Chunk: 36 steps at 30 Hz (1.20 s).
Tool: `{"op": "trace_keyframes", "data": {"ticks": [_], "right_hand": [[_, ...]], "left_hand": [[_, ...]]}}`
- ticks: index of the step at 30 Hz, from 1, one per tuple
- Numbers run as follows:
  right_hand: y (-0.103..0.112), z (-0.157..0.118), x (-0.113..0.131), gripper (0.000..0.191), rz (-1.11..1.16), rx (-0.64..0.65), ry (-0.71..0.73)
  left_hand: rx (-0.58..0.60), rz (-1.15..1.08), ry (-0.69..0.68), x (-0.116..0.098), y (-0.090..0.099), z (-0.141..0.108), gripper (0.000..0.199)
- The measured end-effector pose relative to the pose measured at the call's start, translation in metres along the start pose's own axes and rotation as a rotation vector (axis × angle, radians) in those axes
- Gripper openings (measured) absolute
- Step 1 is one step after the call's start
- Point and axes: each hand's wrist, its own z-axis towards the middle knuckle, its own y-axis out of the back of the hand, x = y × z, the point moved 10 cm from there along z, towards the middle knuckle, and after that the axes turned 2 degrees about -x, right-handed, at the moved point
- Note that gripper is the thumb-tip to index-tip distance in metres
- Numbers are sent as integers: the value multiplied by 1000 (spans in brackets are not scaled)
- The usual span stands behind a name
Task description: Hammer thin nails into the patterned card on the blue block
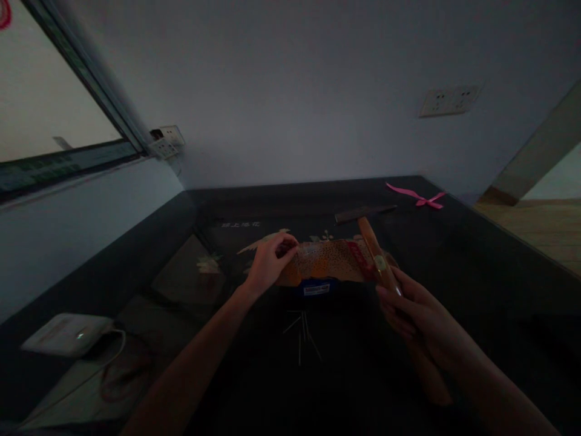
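Carefully, the brown speckled piece (pixel 331 260) should be kept steady, between the two hands at the dark table (pixel 290 197). The hammer (pixel 385 275) is gripped around its handle by the right hand (pixel 415 309), with its head apart from the left hand (pixel 270 260). The left thumb and finger are held close together at the piece's left part; whether something thin is pinched there cannot be told, as it is too dim. The handle should be held firmly but not squeezed hard, fingertips should be kept out from under the hammer's head, and the thin sticks (pixel 299 348) nearby should not be bumped.
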Motion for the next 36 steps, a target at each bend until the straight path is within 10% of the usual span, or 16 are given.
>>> {"op": "trace_keyframes", "data": {"ticks": [17,28,36], "right_hand": [[-5,2,14,50,-181,-13,89],[-21,6,104,27,-994,-3,373],[-41,0,113,24,-1220,22,485]], "left_hand": [[9,52,20,13,-3,-1,5],[20,67,15,18,-4,0,5],[8,33,38,22,-6,1,8]]}}
